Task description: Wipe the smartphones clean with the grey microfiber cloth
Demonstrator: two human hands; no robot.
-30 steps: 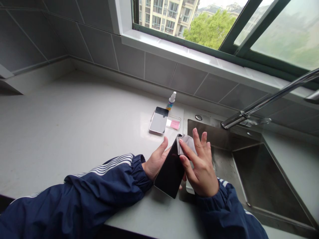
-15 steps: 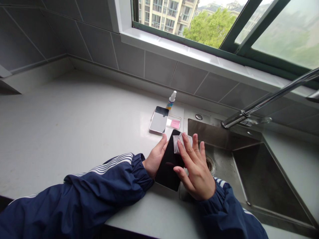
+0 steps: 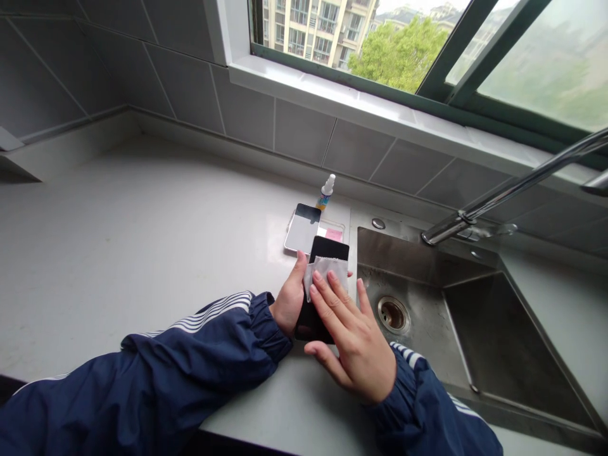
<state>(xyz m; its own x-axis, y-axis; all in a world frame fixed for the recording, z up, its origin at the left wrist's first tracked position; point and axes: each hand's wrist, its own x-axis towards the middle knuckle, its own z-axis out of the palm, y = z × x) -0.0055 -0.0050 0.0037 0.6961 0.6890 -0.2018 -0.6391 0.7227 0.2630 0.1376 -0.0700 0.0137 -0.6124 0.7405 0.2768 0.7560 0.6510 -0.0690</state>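
Observation:
My left hand [image 3: 291,296] grips a black phone [image 3: 327,246] by its left side, thumb along the edge and the other fingers mostly hidden underneath. Flat on the screen lies a thin white wipe [image 3: 331,266] with a zigzag edge. The outstretched fingers of my right hand [image 3: 349,339] press on the wipe, thumb spread away over the phone's lower end. Just beyond, a second phone [image 3: 300,235] with a shiny screen rests on the counter, partly over a clear case [image 3: 338,227] holding a pink slip [image 3: 334,234].
A small spray bottle [image 3: 327,192] stands behind the second phone. To the right is a steel sink [image 3: 427,342] with a drain [image 3: 393,315] and a chrome faucet [image 3: 475,215]. The pale counter [image 3: 142,240] stretches left; a tiled wall and window are behind.
My right hand and the wipe have slid left and slightly down across the phone. The phone has turned more upright, its top shifting left and up over part of the case.

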